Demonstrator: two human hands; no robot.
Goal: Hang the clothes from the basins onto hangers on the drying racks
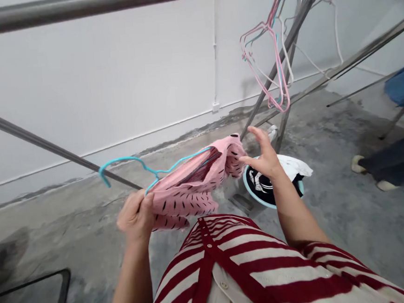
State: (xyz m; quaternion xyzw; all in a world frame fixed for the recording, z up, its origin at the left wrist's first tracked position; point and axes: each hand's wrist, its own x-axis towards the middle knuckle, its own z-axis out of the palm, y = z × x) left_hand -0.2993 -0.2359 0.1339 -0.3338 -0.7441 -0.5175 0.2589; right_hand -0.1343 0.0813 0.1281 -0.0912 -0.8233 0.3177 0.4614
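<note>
My left hand is closed on a pink knitted garment with dark flecks and on the neck of a light blue wire hanger that runs through it. The hanger's hook points left. My right hand is at the garment's far end, fingers spread and thumb touching the fabric. Just beyond it on the floor stands a light blue basin with black and white clothes in it.
A metal drying rack crosses the view: a top rail, a slanted bar at left, legs at right. Pink, white and blue empty hangers dangle from the rail. Another person's legs and feet stand at right.
</note>
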